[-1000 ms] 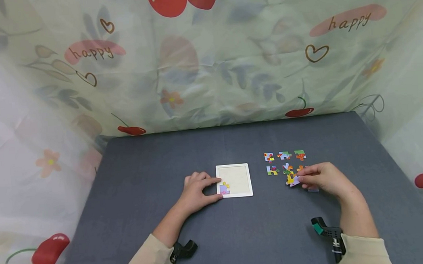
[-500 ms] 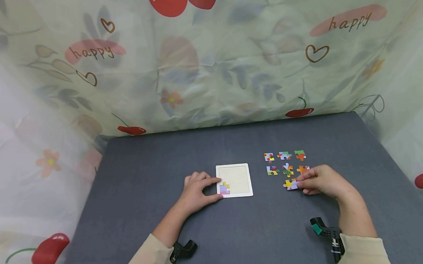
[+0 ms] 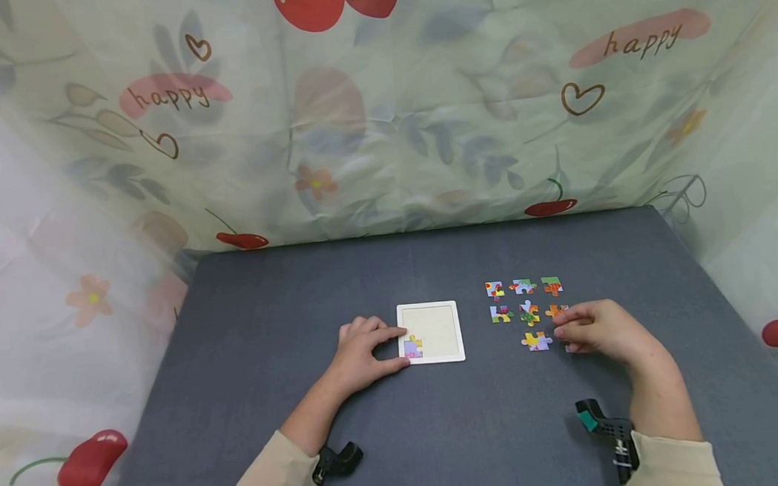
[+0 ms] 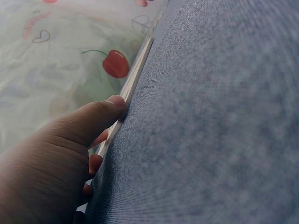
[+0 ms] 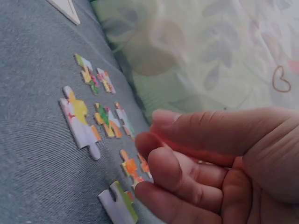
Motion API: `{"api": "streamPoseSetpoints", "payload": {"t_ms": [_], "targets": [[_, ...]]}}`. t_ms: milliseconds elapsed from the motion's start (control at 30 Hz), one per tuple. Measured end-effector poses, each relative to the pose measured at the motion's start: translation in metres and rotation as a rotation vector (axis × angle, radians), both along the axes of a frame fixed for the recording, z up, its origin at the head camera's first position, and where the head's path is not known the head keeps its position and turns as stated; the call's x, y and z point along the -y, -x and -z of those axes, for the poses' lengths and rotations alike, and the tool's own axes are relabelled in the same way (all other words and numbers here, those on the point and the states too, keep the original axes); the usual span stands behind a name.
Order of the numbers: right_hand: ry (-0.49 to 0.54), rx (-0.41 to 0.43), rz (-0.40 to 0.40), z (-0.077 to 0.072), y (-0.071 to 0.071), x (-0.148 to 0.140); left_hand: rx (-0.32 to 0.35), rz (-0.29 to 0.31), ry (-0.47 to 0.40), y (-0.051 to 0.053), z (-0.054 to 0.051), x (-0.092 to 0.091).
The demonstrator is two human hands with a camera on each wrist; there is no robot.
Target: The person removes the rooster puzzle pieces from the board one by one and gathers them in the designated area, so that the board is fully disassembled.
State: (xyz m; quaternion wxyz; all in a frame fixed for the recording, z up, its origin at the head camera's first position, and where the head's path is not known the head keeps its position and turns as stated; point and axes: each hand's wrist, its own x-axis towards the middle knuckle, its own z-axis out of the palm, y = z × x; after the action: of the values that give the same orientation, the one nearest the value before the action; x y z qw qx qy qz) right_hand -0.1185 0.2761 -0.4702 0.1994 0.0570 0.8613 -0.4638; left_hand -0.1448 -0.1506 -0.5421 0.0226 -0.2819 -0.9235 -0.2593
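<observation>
A square white puzzle tray [image 3: 460,331] lies on the dark cloth, with one lilac-and-yellow jigsaw piece [image 3: 413,348] in its near left corner. My left hand [image 3: 361,352] holds the tray by its left side, and the left wrist view shows the thumb [image 4: 105,114] against the tray's edge. My right hand [image 3: 602,332] hovers just right of a yellow-and-lilac jigsaw piece [image 3: 537,341], its fingers loosely curled around nothing. In the right wrist view that jigsaw piece [image 5: 80,122] lies flat, apart from the fingertips. Part of another jigsaw piece [image 5: 117,203] shows under the hand.
Several more jigsaw pieces [image 3: 529,312] lie in loose rows right of the tray. The dark cloth [image 3: 285,301] covers the table up to a printed curtain [image 3: 384,161] behind. Black wrist devices [image 3: 338,460] sit on both forearms.
My right hand set the yellow-and-lilac jigsaw piece down below the other pieces, let it go and moved slightly right. The left hand and tray stayed put.
</observation>
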Motion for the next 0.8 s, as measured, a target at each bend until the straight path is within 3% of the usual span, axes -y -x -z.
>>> {"api": "streamPoseSetpoints", "payload": {"t_ms": [433,800], "targets": [[0.012,-0.241,-0.072,-0.024,-0.009,0.018,0.002,-0.002,0.0,0.0,0.001,0.0],[0.055,-0.42,-0.121,-0.035,-0.016,0.064,-0.002,-0.003,0.002,0.0,0.001,0.0]]}}
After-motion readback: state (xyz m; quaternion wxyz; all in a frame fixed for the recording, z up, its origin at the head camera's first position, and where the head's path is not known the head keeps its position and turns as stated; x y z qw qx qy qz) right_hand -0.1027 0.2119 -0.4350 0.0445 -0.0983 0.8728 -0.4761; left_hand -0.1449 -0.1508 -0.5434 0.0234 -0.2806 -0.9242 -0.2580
